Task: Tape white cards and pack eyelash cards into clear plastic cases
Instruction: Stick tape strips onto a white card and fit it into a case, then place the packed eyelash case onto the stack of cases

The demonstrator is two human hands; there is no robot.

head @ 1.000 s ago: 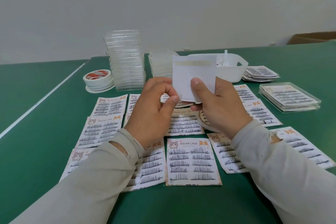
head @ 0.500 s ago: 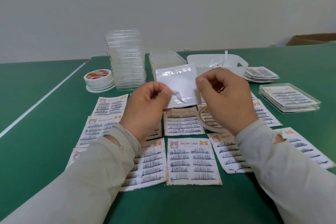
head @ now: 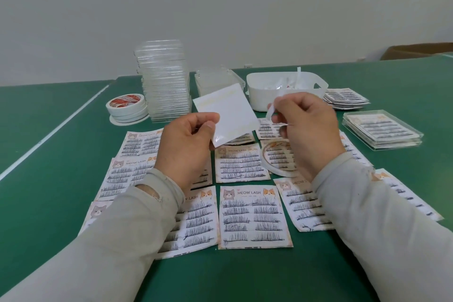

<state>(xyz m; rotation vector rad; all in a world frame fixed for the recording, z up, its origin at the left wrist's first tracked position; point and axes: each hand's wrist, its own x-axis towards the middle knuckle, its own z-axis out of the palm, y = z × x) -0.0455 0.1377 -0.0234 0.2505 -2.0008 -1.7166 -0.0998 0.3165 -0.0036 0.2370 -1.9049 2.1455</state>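
- At the far left of the green table (head: 49, 179), a stack of white tape rolls (head: 127, 108) with a red label on top sits beside a white line painted on the surface.
- Just right of the rolls stands a tall stack of clear plastic cases (head: 164, 81), with a lower stack of cases (head: 218, 78) beside it.
- Nearer the person, eyelash cards (head: 255, 216) printed with cat faces and "MEOW LASH" lie face up in rows across the table.
- Left of centre, the left hand (head: 186, 149) pinches the white card (head: 228, 113) at its lower edge between thumb and forefinger, holding it tilted in the air above the eyelash cards; a pale strip of tape runs along the card's upper edge.
- Behind the card sits a white tub (head: 286, 95) holding white paper scraps.
- Right of the card, apart from it, the right hand (head: 308, 130) has its fingers curled, pinching a thin curling white strip (head: 269, 113).
- Under that hand a loose tape roll (head: 274, 159) lies flat on the eyelash cards.
- Farther right lie a small pile of eyelash cards (head: 348, 98) and a stack of packed cases (head: 382, 130).
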